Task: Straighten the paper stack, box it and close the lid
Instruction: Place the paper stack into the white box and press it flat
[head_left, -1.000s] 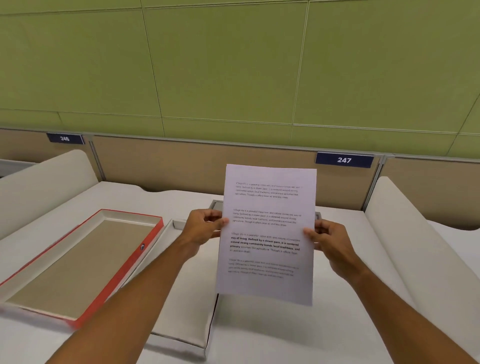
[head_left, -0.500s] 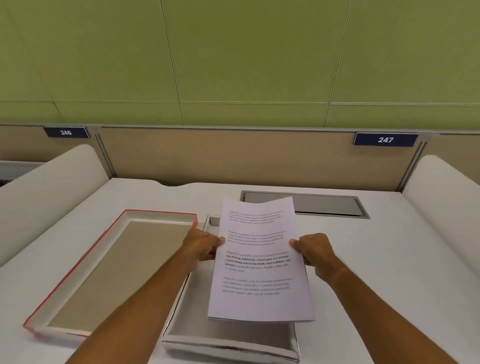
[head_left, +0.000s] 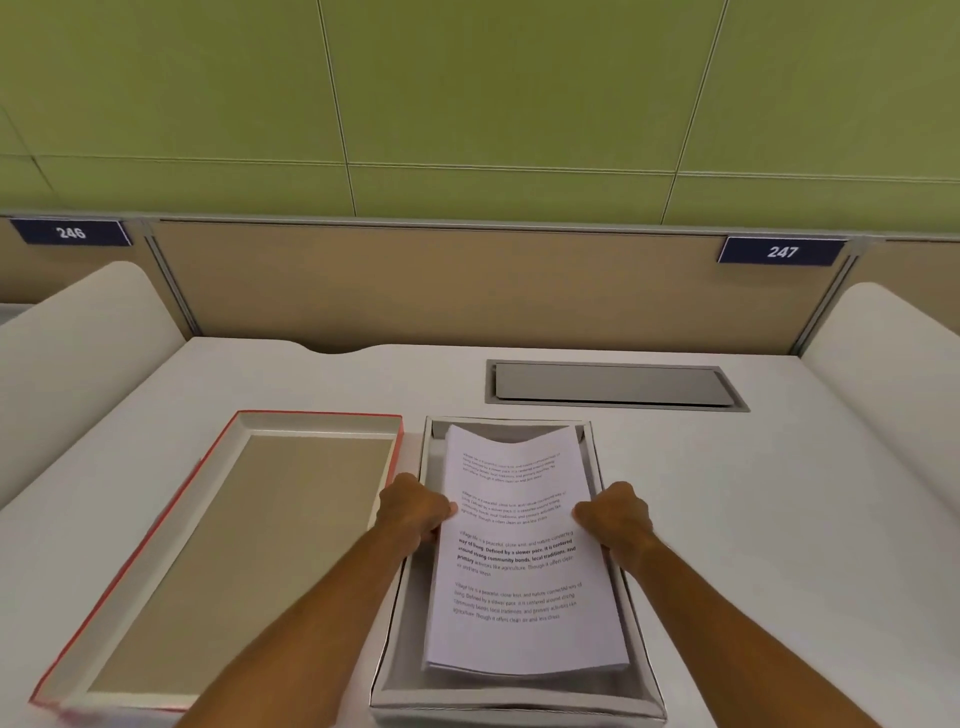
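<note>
A stack of white printed paper (head_left: 519, 551) lies lengthwise inside the open white box (head_left: 644, 670) in front of me, its far end bowed slightly upward. My left hand (head_left: 415, 509) grips the stack's left edge and my right hand (head_left: 615, 514) grips its right edge, both about midway along. The red-edged lid (head_left: 311, 423) rests upside down on the table just left of the box, brown inside showing.
A grey metal cable hatch (head_left: 613, 384) is set into the white desk behind the box. White curved dividers rise at the left (head_left: 78, 332) and right (head_left: 893, 338). A tan partition with number plates 246 and 247 closes the back.
The paper stack went from upright in the air, tilted down, and is now lowered flat into the white box. Both hands kept their hold on its side edges.
</note>
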